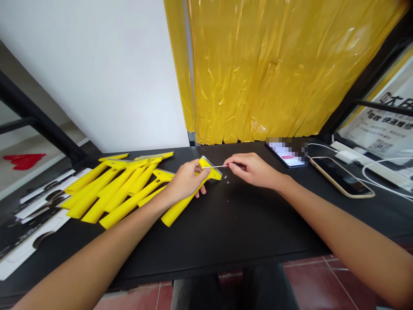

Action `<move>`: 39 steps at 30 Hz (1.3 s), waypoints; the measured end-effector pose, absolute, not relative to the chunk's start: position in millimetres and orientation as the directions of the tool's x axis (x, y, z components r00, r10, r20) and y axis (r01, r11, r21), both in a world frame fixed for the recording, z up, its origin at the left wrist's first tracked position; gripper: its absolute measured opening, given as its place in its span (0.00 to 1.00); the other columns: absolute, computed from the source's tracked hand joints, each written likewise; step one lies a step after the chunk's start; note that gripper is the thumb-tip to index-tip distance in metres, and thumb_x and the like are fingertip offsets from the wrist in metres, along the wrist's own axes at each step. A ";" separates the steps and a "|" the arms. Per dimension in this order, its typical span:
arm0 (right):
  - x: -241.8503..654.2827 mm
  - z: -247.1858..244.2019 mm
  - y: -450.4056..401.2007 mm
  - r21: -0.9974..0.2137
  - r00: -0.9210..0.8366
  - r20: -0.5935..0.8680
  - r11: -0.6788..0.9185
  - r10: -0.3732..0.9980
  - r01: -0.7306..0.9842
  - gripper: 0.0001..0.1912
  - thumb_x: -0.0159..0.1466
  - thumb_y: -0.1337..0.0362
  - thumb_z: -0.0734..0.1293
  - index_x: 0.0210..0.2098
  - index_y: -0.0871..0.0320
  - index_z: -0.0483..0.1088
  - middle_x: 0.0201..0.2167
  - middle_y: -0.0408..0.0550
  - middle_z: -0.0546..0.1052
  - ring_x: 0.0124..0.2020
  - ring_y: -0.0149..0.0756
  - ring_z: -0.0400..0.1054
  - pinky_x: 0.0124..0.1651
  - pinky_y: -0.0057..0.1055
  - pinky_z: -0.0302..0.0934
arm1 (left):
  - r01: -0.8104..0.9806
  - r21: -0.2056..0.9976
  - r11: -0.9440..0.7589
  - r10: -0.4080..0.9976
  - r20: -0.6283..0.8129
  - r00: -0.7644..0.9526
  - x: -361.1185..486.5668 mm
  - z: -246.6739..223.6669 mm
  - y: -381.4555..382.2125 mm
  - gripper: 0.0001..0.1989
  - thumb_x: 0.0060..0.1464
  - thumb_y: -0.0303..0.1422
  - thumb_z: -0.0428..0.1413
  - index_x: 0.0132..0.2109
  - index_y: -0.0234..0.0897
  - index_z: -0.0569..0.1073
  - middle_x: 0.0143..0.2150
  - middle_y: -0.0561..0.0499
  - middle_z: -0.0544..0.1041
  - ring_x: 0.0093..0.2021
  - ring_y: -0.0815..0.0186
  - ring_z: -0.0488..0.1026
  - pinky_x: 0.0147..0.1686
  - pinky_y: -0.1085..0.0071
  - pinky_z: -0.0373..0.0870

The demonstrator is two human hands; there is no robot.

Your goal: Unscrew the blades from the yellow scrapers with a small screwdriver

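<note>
Head view: left fingers [202,175] clamped on yellow scraper [176,212]; right fingers [239,159] pinch thin-shafted tool [220,166].

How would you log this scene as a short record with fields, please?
Left hand: holding a yellow scraper
Right hand: gripping a thin metal-shafted tool, pointed at the scraper's head
Near hands: tiny loose pieces on the black table
Left side: several other scrapers, flat packaging
Right side: lit phone, dark-screened phone
Behind: white panel, yellow sheeting
</note>
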State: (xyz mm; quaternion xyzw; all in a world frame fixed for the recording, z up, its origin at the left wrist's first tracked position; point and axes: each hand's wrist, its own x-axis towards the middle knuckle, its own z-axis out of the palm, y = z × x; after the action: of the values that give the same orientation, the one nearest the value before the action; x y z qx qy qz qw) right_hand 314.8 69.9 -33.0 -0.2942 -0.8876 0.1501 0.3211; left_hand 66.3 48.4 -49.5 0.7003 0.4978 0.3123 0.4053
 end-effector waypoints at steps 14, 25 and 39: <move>316.8 -32.9 71.2 -0.430 -0.614 0.490 0.784 0.619 0.448 0.11 0.69 0.66 0.62 0.43 0.58 0.78 0.36 0.46 0.80 0.30 0.29 0.68 0.33 0.27 0.58 | 0.452 0.870 -0.199 0.966 0.097 0.238 62.9 -57.1 51.1 0.10 0.65 0.41 0.55 0.44 0.38 0.70 0.35 0.48 0.79 0.17 0.69 0.75 0.10 0.75 0.66; 319.1 -34.1 75.8 -0.470 -0.621 0.439 0.755 0.649 0.457 0.13 0.70 0.64 0.61 0.44 0.57 0.78 0.39 0.47 0.81 0.34 0.33 0.72 0.37 0.29 0.61 | 0.458 0.869 -0.185 0.969 0.083 0.234 62.2 -59.2 50.8 0.14 0.65 0.44 0.54 0.46 0.37 0.70 0.31 0.47 0.80 0.18 0.68 0.75 0.11 0.77 0.63; 300.0 -31.7 46.6 -0.489 -0.411 0.619 0.737 0.670 0.466 0.13 0.75 0.57 0.57 0.52 0.56 0.67 0.30 0.43 0.75 0.28 0.32 0.69 0.35 0.29 0.60 | 0.613 0.766 -0.193 0.978 0.096 0.188 69.6 -43.0 36.5 0.14 0.66 0.45 0.51 0.45 0.39 0.68 0.30 0.48 0.80 0.19 0.65 0.76 0.13 0.74 0.64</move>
State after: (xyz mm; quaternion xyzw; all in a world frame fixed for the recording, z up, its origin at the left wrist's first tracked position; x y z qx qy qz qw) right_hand 300.0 46.6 -31.7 -0.3415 -0.8311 0.1209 0.4218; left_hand 69.6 36.5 -43.0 0.7101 0.5602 0.3038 0.2996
